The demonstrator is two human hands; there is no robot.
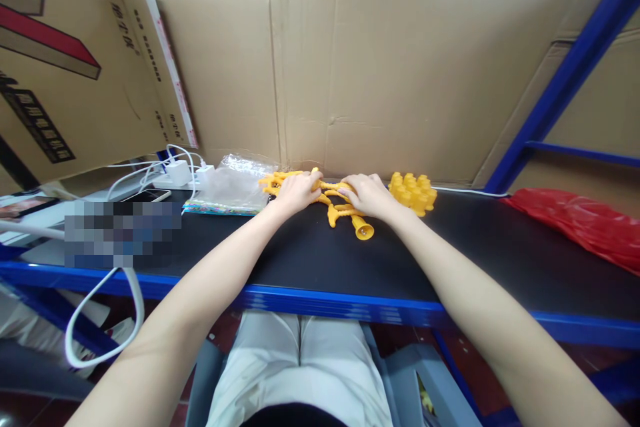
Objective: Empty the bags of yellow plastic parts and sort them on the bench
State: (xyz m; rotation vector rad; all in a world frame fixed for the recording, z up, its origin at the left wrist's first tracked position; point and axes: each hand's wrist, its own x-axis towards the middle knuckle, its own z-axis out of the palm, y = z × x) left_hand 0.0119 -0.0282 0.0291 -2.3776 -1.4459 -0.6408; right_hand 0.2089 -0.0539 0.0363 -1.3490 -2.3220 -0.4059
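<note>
Pressing both hands down on the yellow plastic pieces point(345, 210) at the back of the black shelf point(300, 253), left hand point(299, 192) and right hand point(369, 195) curl their fingers over the tangle. I'd steady one end flat and work the other free, tbh, keeping clear of the yellow block point(414, 192) beside the right hand.

Two bare forearms with no sleeves, watch, rings or gloves, ending in the left hand point(299, 192) and right hand point(369, 195). Below them, pale off-white trousers cover the lap, under a dark top's hem.
</note>
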